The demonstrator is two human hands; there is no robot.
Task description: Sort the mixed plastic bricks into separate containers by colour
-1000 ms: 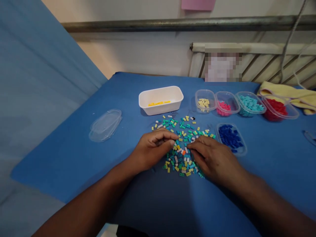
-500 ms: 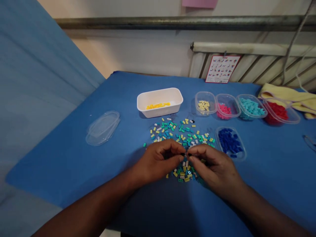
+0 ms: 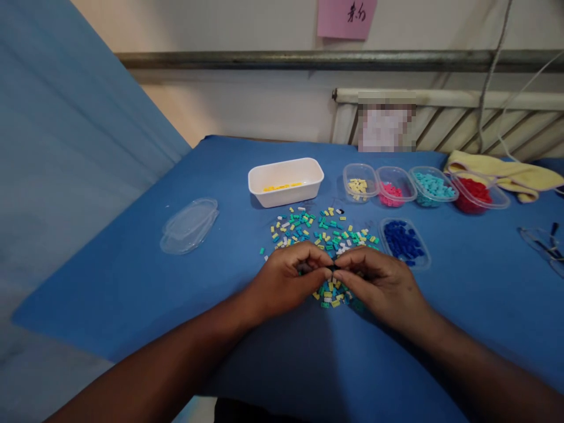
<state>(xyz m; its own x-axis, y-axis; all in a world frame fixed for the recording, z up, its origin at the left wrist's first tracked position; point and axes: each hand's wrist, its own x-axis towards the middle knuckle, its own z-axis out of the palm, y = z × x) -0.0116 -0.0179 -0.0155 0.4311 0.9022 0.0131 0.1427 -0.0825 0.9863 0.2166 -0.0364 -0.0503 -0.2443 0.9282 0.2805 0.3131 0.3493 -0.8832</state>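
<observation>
L hand (image 3: 291,281) & R hand (image 3: 385,283) pinched, tips nearly meeting; can't tell if a pc is held. Loose bricks (image 3: 326,237) lie beneath & beyond both. Risk: R knuckles, swung outward, may tip adjacent blue-brick tub (image 3: 427,254).

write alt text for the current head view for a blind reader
A person's left grip and right grip are close together over scattered small coloured pieces on a blue table; anything held is hard to see. A white tub stands beyond, five clear tubs of colour-sorted pieces to the right.
</observation>
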